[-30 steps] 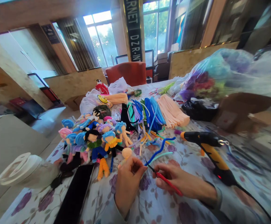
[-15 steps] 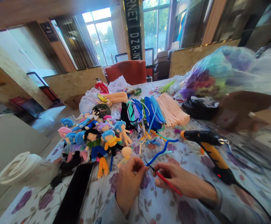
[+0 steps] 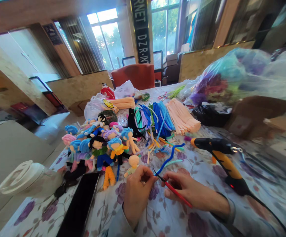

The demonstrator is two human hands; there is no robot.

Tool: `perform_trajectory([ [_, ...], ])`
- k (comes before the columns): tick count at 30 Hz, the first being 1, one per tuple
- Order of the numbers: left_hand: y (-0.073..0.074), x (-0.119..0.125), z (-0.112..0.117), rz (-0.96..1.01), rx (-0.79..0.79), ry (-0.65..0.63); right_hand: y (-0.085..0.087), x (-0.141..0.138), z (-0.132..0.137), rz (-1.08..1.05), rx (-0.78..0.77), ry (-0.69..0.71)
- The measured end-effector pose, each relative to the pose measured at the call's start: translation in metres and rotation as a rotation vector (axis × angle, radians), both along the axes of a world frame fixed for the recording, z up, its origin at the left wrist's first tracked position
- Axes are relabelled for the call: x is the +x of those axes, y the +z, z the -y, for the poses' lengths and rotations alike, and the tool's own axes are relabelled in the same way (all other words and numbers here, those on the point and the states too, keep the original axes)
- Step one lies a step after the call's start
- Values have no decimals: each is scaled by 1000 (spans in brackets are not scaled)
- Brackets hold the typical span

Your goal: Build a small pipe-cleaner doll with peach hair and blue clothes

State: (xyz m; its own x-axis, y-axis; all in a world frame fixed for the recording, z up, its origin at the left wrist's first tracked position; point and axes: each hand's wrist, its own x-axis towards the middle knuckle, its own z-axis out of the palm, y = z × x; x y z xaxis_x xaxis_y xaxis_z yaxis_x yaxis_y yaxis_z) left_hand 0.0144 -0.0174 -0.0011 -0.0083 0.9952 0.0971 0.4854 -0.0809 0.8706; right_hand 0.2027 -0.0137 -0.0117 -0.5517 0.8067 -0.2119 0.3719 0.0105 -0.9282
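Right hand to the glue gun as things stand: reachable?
Probably yes. The glue gun lies on the tablecloth beside the right hand, and nothing lies between them. However, the right hand is gripping a red-handled tool, so it would likely need to set that down before it can grasp the gun.

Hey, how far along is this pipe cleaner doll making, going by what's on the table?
Done: a heap of finished dolls. In hand: the left hand pinches a blue pipe cleaner while the right hand works it with a red-handled tool. Left: a bald doll and unused pipe cleaner bundles.
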Motion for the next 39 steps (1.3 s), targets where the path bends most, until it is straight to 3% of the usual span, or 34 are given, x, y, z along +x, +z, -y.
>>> perform_trajectory([
  [8,-1,-10,-2,130,-29,-33,6,1,1,-36,-4,-7],
  [17,4,-5,0,-76,96,-100,11,1,3,-65,-25,-13],
  [27,5,-3,1,-64,137,-134,6,-1,5,36,49,-71],
  [39,-1,4,3,-239,2,-115,-5,-2,1,90,42,27],
])
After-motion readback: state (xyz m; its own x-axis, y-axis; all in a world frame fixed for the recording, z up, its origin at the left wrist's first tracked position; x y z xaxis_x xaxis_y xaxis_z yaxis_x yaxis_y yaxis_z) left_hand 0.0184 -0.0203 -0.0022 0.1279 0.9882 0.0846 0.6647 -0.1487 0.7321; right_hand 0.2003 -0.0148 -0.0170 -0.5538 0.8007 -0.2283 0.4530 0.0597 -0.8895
